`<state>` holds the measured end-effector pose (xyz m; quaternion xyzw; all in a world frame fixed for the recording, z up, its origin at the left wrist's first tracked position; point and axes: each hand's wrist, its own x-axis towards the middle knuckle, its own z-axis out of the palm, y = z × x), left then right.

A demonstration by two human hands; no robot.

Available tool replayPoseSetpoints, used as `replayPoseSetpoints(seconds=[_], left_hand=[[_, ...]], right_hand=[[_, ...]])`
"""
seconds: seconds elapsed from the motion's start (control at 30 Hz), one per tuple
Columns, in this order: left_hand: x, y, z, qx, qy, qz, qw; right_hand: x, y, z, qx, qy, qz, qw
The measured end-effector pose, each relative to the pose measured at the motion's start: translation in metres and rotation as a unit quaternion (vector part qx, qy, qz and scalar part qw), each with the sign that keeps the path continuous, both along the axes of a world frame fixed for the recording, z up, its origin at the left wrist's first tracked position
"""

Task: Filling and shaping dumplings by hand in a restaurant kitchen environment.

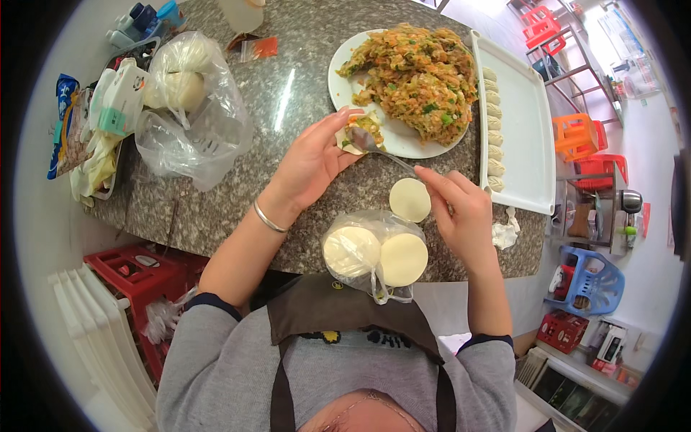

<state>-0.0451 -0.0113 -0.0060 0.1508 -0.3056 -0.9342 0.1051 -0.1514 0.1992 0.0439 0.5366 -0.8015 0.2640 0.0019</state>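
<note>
My left hand [313,156] holds a round dough wrapper [342,138] with chopped filling [367,125] on it, by the near rim of a white plate [341,70]. In my right hand [459,210] is the handle of a metal spoon [365,140], whose bowl rests on that filling. A large heap of orange and green filling [426,81] covers much of the plate. Close to my right hand lies a single wrapper [410,198] on the speckled stone counter [232,216]. Stacked wrappers [352,251] sit in a clear plastic bag [372,218] at the front edge.
A white tray [521,129] at right holds a row of pleated dumplings [493,129] along its left side. Crumpled tissue [505,229] lies below it. At left are a plastic bag of dough wrappers [183,92], a tissue pack [123,97] and a red-orange packet [264,47].
</note>
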Motion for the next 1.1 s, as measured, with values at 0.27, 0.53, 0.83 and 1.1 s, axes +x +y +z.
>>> replayPoseSetpoints(seconds=[0.27, 0.53, 0.83, 1.1], left_hand=[[0.001, 0.010, 0.006, -0.180, 0.015, 0.045, 0.983], [0.005, 0.027, 0.017, -0.167, 0.006, 0.026, 0.986], [-0.002, 0.044, 0.022, -0.484, 0.104, 0.101, 0.863], [-0.002, 0.044, 0.012, -0.474, 0.154, 0.121, 0.858]], right_hand=[[-0.011, 0.010, -0.044, -0.092, -0.166, -0.144, 0.971], [0.003, -0.021, -0.029, -0.159, -0.082, -0.110, 0.978], [0.013, -0.027, -0.017, -0.345, -0.469, -0.105, 0.807], [0.007, -0.036, -0.019, -0.324, -0.434, -0.105, 0.834]])
